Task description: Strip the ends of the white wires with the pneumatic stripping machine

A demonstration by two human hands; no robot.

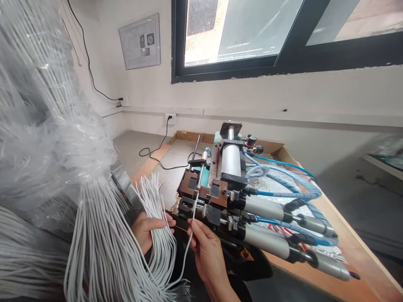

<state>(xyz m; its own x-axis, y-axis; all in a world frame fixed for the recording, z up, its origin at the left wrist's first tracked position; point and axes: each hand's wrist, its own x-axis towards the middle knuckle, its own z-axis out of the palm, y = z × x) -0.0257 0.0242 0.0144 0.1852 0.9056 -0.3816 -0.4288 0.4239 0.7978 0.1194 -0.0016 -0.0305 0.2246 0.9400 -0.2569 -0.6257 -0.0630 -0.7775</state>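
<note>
My left hand (147,228) is wrapped round a bundle of thin white cables (157,209), whose cut ends point up. In my right hand (206,249), thumb and fingers pinch a single white cable (188,247). That cable's upper end reaches between the dark jaws of a pneumatic machine (203,195), just above my fingertips. Its lower part curves down toward the other cables. A large hanging bunch of white cables (100,235), wrapped in clear plastic higher up, is left of my left hand.
Silver cylinders (267,245) and blue air hoses (283,193) extend right from the machine. A wooden-edged table (355,235) bears it. A black cord (157,159) runs to a wall socket (171,119). Plastic-wrapped bundles (28,134) fill the left side.
</note>
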